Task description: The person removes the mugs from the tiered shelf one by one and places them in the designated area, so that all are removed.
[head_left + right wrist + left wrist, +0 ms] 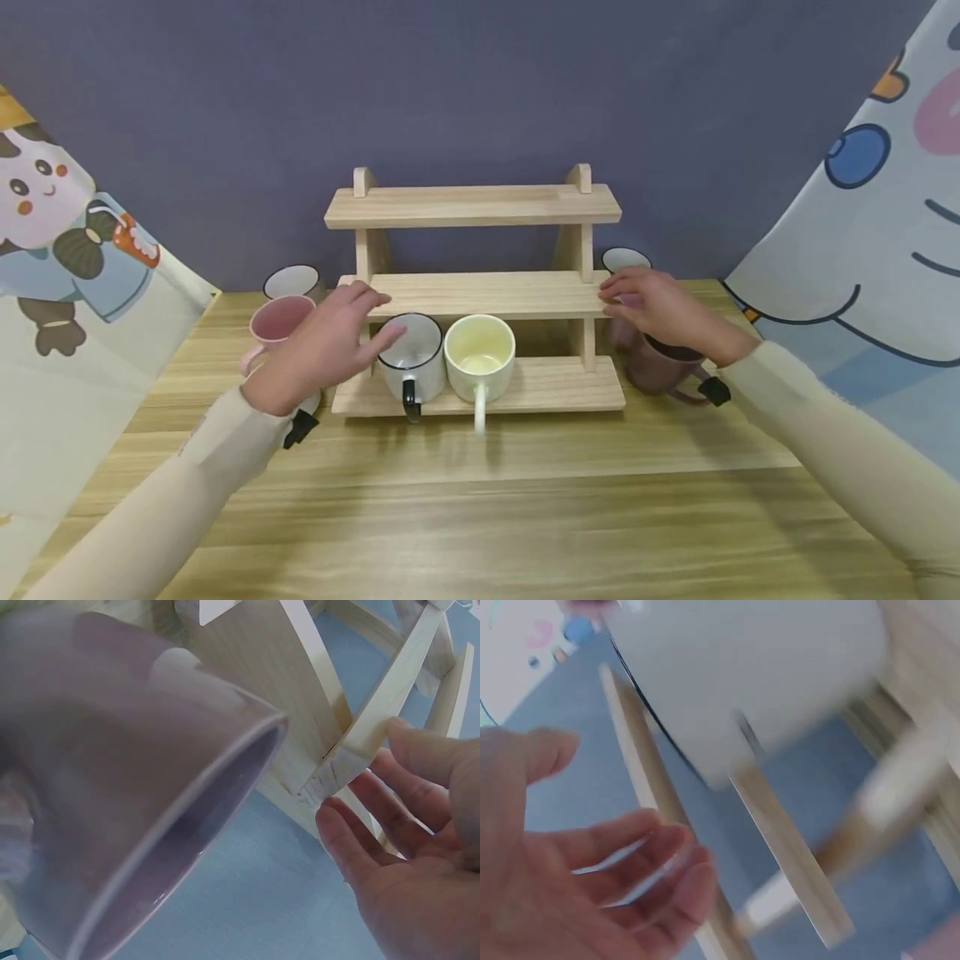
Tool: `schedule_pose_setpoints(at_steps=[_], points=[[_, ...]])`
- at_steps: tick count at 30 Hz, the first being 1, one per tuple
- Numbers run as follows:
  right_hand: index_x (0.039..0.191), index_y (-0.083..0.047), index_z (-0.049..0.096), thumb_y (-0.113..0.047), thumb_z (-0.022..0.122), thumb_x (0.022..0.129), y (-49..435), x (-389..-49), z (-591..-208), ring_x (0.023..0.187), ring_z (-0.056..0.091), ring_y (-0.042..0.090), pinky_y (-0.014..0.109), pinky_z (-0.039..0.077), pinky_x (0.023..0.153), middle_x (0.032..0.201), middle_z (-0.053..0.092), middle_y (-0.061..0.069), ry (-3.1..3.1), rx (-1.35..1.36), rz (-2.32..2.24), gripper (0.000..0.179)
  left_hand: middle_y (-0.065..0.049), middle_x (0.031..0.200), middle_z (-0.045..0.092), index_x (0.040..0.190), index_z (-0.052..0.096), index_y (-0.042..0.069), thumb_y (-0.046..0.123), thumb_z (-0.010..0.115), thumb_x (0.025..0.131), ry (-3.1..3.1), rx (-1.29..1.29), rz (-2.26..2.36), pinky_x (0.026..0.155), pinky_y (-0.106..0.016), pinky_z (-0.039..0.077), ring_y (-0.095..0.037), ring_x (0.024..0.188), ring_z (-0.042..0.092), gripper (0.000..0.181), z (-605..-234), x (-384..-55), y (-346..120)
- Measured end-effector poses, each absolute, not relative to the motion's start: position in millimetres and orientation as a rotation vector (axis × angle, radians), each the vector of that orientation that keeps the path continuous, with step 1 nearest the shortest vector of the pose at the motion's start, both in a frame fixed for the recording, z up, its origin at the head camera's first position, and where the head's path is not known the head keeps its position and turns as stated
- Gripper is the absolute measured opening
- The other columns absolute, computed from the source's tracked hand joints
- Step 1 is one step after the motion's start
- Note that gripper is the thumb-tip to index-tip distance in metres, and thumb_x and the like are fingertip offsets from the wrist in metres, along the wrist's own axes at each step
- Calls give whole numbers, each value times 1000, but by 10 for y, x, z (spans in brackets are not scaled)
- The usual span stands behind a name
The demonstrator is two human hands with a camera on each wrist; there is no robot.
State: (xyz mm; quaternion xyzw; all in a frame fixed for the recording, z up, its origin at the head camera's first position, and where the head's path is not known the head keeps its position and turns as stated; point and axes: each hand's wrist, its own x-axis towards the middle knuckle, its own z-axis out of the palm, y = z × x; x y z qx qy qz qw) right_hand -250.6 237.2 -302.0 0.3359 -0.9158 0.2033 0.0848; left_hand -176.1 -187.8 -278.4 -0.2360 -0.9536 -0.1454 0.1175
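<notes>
A three-tier wooden shelf rack [480, 296] stands between my hands. My left hand [322, 354] hovers by the left end of its middle board, fingers spread and holding nothing. Just right of that thumb, a white mug [427, 387] with a black rim and black handle sits on the bottom board. Beside it is a pale yellow mug [480, 375], its handle facing me. My right hand [660, 310] pinches the right end of the middle board [360, 742], thumb on one side and fingers at the other. A mauve mug [142, 757] is close to that wrist.
Left of the rack stand a pink mug [279, 321] and a white black-rimmed mug [292, 282], with another partly hidden by my wrist. On the right, a mauve mug [652, 367] and a white one [626, 258] stand on the wooden table [480, 533].
</notes>
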Motion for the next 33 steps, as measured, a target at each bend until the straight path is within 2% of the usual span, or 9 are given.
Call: schedule_pose_setpoints(at_steps=[4, 8, 14, 21, 28, 33], points=[[105, 2, 69, -9, 66, 89, 2370, -2513, -3022, 104, 56, 31, 47, 47, 85, 110, 62, 13, -2731, 1012, 613, 19, -17, 118, 52, 124, 54, -5, 57, 60, 85, -2896, -678, -382, 91, -47, 41, -33, 109, 48, 73, -2815, -1679, -1707], [105, 1, 69, -9, 67, 89, 2362, -2513, -3036, 104, 56, 31, 46, 48, 83, 110, 62, 13, -2732, 1002, 612, 19, -16, 116, 52, 123, 55, -3, 63, 64, 78, -2939, -628, -326, 85, -46, 44, -32, 105, 48, 80, -2848, -1660, -1631], [105, 1, 69, -7, 68, 88, 2367, -2507, -3037, 104, 56, 31, 45, 48, 83, 110, 62, 13, -2727, 997, 595, 19, -20, 107, 54, 116, 58, -6, 58, 71, 74, -2940, -620, -279, 76, -46, 48, -34, 95, 48, 78, -2862, -1668, -1572], [106, 2, 68, -7, 66, 89, 2374, -2514, -3041, 103, 56, 31, 46, 49, 82, 111, 61, 14, -2715, 1021, 613, 20, -19, 100, 53, 109, 60, -5, 55, 70, 73, -2909, -603, -291, 69, -43, 48, -32, 90, 47, 71, -2907, -1692, -1564], [106, 3, 68, -7, 66, 89, 2364, -2498, -3034, 103, 56, 30, 45, 50, 82, 111, 61, 14, -2736, 1010, 636, 19, -14, 95, 53, 98, 64, -1, 50, 72, 67, -2847, -598, -382, 70, -39, 43, -28, 89, 46, 61, -2940, -1680, -1643], [107, 2, 68, -7, 66, 89, 2375, -2488, -3023, 105, 56, 31, 45, 49, 85, 112, 61, 13, -2765, 978, 653, 20, -14, 97, 53, 103, 65, -1, 46, 76, 62, -2779, -612, -408, 73, -42, 42, -29, 92, 47, 63, -2897, -1594, -1779]])
